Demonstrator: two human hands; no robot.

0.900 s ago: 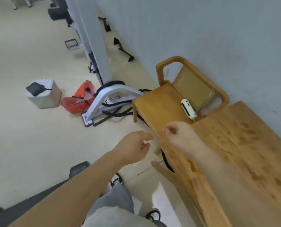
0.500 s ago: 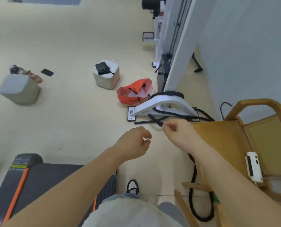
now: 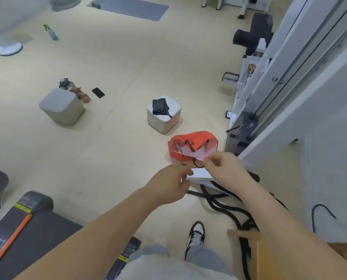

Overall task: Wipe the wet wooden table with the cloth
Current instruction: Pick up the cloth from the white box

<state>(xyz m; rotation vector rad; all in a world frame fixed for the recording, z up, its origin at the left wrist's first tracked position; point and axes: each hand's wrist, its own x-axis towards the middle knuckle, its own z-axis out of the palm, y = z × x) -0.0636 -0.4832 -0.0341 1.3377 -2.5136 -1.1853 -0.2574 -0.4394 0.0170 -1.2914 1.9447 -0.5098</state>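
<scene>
Your left hand (image 3: 168, 183) and right hand (image 3: 223, 168) hovered close together over the floor (image 3: 108, 158), fingers curled, tips pressed together, holding nothing visible. No cloth showed. A wooden edge (image 3: 242, 233), perhaps the table's, lay beside your right forearm, nearer that hand.

A red bag (image 3: 193, 146) lies near a white cube (image 3: 164, 120) bearing a black pouch (image 3: 159, 107), a grey cube (image 3: 62, 106) well apart.

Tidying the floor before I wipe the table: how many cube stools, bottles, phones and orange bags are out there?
Cube stools: 2, grey stool and white stool
Bottles: 2, spray bottle and water bottle
Phone: 1
Orange bag: 1
Total: 6
</scene>
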